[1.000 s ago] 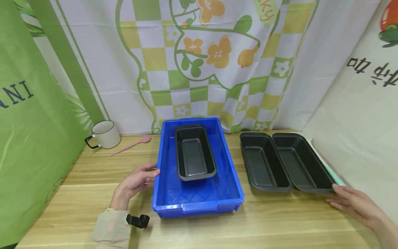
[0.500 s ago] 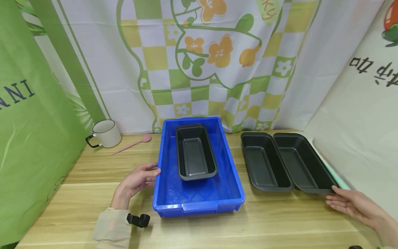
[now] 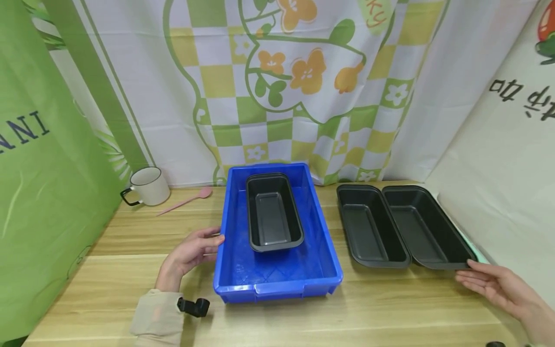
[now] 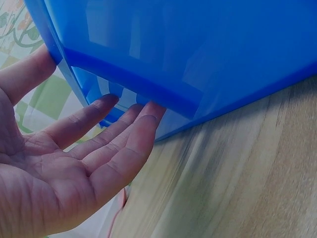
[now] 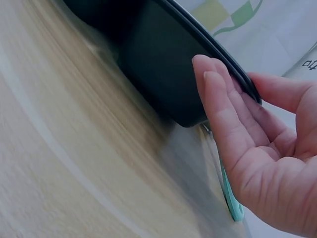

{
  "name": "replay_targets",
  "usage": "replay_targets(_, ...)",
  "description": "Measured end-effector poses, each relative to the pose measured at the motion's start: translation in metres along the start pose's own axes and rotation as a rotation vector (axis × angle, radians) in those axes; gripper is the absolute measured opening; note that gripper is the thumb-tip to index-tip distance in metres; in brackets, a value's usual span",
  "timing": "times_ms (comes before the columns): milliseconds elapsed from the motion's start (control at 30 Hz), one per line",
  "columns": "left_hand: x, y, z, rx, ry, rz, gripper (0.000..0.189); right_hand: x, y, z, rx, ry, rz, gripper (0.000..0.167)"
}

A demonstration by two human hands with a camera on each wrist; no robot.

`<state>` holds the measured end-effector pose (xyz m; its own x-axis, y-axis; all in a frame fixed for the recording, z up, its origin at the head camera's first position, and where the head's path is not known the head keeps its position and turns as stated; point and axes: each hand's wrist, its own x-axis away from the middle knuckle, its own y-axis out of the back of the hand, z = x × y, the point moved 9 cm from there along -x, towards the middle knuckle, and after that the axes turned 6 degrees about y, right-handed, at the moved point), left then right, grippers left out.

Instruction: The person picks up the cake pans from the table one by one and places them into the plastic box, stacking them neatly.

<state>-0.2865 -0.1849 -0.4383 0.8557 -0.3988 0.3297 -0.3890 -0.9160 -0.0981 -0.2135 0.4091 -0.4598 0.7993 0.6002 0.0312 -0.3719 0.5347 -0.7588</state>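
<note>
A blue plastic bin (image 3: 277, 289) stands on the table with a black loaf pan (image 3: 272, 219) inside it. My left hand (image 3: 188, 258) grips the bin's left side, thumb at the rim. In the left wrist view, the left hand's fingertips (image 4: 157, 110) reach the handle slot in the wall. Two more black loaf pans lie side by side right of the bin: a nearer-left pan (image 3: 368, 231) and a right-hand pan (image 3: 427, 231). My right hand (image 3: 500, 286) pinches the right-hand pan's near right corner, thumb above the rim and fingers underneath.
At the back left are a white mug (image 3: 149, 187) with a black handle and a pink spoon (image 3: 186, 200). A mint-green object (image 5: 230, 196) lies partly hidden beyond the right-hand pan. Fabric curtains (image 3: 303, 120) border the table (image 3: 368, 308) at back and sides.
The right hand and the near right corner of its pan have shifted slightly right, covering more of the mint-green object. The left hand and bin stay in place.
</note>
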Motion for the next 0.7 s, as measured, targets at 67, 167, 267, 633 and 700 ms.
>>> replay_targets(67,0.0,0.0,0.0,-0.002,0.0,-0.001,0.071,-0.001,-0.002,0.002,0.0,0.026,0.003,0.052)
replay_targets(167,0.001,0.001,0.0,-0.002,0.004,-0.007,0.07,-0.003,-0.005,0.006,0.013,0.057,-0.001,0.051)
replay_targets(267,0.001,0.001,0.0,-0.004,0.003,-0.007,0.071,-0.005,-0.01,0.008,0.013,0.079,0.004,0.051)
replay_targets(633,0.001,0.0,0.0,0.0,-0.005,0.003,0.072,-0.01,-0.02,0.015,0.062,0.207,-0.123,0.048)
replay_targets(700,0.001,0.0,0.0,0.002,-0.008,0.004,0.071,-0.012,-0.022,0.019,0.09,0.249,-0.152,0.048)
